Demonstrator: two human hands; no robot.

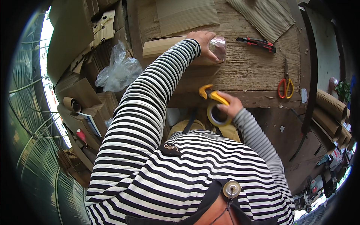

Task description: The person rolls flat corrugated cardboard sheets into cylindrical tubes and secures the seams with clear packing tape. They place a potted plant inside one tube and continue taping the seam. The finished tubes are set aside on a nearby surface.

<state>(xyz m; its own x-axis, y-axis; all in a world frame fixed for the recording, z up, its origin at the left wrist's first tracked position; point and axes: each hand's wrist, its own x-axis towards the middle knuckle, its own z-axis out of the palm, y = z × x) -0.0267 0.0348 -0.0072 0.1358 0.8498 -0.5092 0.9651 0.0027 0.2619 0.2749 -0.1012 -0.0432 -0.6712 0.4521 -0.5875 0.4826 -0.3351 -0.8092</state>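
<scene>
At the middle of the wooden table, my left hand (203, 44) curls its fingers and thumb round a shiny, pink-tinted clear cylinder (218, 48). The hand covers much of it, so what it is exactly stays unclear. Closer to my body, just off the table's front edge, my right hand (231, 107) grips a yellow tape dispenser (218, 98) with a roll of tape on it. Its yellow head points to the left. A strip of corrugated cardboard (159, 47) lies beside my left forearm.
On the table (247, 73), a red and black utility knife (258, 44) and scissors with red and yellow handles (285, 84) lie to the right. Cardboard sheets (187, 17) rest at the back. A crumpled clear plastic bag (119, 69) and stacked cardboard (80, 92) crowd the left.
</scene>
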